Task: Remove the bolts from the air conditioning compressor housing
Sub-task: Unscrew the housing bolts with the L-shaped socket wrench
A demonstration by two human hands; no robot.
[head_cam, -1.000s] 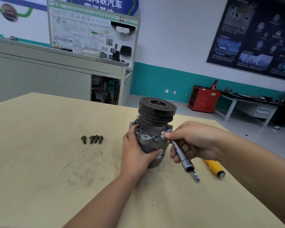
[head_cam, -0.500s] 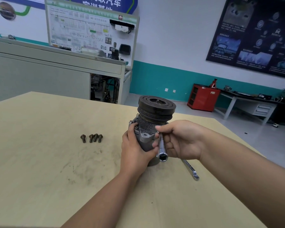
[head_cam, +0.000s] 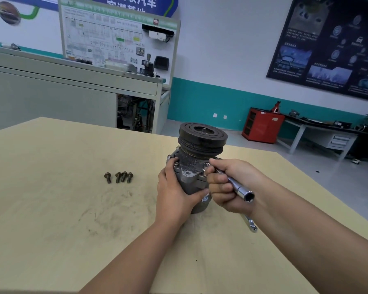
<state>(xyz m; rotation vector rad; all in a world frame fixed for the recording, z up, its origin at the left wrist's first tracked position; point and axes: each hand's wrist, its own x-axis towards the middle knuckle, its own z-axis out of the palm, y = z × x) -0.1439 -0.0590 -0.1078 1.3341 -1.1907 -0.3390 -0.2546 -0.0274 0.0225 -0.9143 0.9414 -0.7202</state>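
At centre frame the left hand point(head_cam: 174, 194) clasps the upright compressor point(head_cam: 197, 164). The right hand point(head_cam: 232, 185), fisted around the socket driver point(head_cam: 238, 187), touches its right flange; the driver's axis slants lower right, socket end away from the bolts.

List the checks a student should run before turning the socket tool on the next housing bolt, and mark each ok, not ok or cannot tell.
1. Compressor upright on the table: ok.
2. Left hand steadying the housing: ok.
3. Right hand has a firm grip on the socket tool: ok.
4. Tool tip seated on a bolt: cannot tell, fingers hide it.
5. Removed bolts set aside, four lying together: ok.
6. Wrench clear of the work: ok, though the right forearm crosses above it.
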